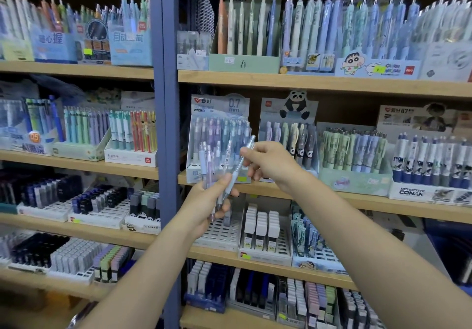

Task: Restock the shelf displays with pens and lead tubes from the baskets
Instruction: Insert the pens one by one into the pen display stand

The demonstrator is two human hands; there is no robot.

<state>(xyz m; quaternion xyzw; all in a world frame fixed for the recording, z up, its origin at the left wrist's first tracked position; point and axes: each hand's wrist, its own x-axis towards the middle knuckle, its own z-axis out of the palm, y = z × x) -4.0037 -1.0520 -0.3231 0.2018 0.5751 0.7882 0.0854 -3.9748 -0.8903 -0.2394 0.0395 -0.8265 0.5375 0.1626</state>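
My left hand (207,201) grips a bunch of pastel mechanical pencils (208,165), blue and lilac, held upright in front of the second shelf. My right hand (270,162) pinches one clear light-blue pencil (240,165) from that bunch, tilted with its cap up to the right. Both hands hover just in front of the 0.7 mm pencil display box (219,124), which holds several similar pencils. No basket is in view.
A panda pen display (288,129) stands right of the 0.7 mm box, then green-blue pens (352,155) and a Conan box (431,173). White slotted lead-tube trays (265,231) sit on the shelf below. A blue upright post (166,124) divides the shelving.
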